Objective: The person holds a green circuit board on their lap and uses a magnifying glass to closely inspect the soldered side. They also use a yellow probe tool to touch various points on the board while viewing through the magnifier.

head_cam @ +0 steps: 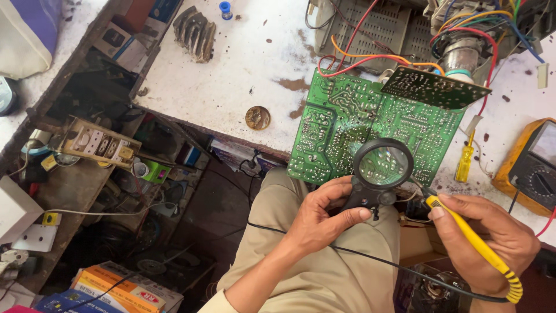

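A large green circuit board (pixel 347 124) lies solder side up at the near edge of a white workbench (pixel 231 75). My left hand (pixel 321 217) grips the black handle of a round magnifying glass (pixel 382 165), whose lens hovers over the board's near edge. My right hand (pixel 492 237) holds a yellow soldering iron (pixel 475 243) like a pen, its tip pointing toward the board just right of the lens. A black cord runs from the iron across my lap. A smaller dark board (pixel 434 87) stands tilted above the green one, joined by red and orange wires.
A yellow multimeter (pixel 533 165) sits at the right edge, a small yellow screwdriver (pixel 465 162) beside the board. A round brass tin (pixel 258 117) and a finned metal heat sink (pixel 196 32) lie on the bench. A switch and socket board (pixel 101 144) and cluttered shelves are left; boxes lie on the floor.
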